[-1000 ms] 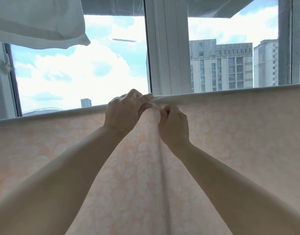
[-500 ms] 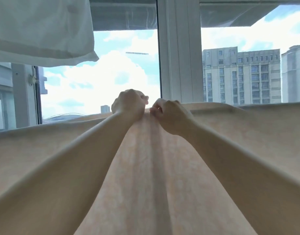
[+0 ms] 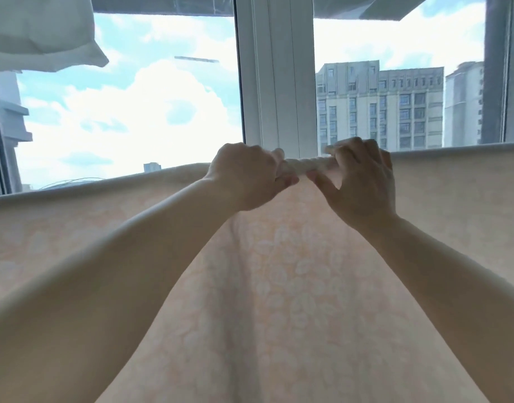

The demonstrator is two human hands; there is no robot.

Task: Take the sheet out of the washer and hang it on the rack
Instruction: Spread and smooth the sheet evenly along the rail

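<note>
Both hands, left hand (image 3: 245,177) and right hand (image 3: 361,177), fingers pinching the sheet (image 3: 279,286) top edge, likely to spread it along the rack.

Lighting, head view: strong daylight reaches you through the window (image 3: 127,112); its clouds glare near white. Backlit by it, your left hand (image 3: 244,178) and right hand (image 3: 363,181) read dim and flat. The sheet (image 3: 279,286) below the window glows softly, its pattern faint. Focus: soft throughout. Distortion: the window frame (image 3: 276,82) leans toward the edges.
</note>
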